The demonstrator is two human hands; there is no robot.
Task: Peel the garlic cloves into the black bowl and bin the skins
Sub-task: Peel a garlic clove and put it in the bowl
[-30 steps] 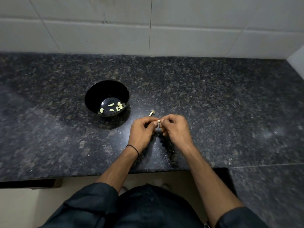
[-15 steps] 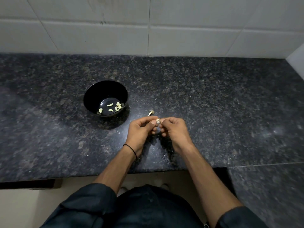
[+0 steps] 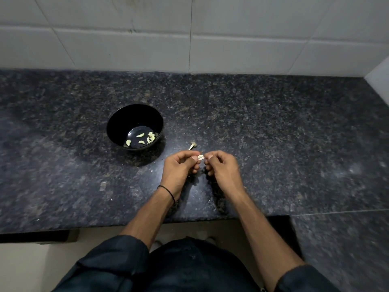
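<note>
The desk [image 3: 273,133] (dark speckled granite) carries a black bowl [image 3: 126,119] left of centre and, near it on the right, a small garlic stem scrap [image 3: 192,145].

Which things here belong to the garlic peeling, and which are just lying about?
Job:
garlic clove, pinched between left hand and right hand
black bowl holding peeled cloves
garlic stem scrap on the granite countertop

Lying about:
black wristband on the left wrist
tiled wall
</note>
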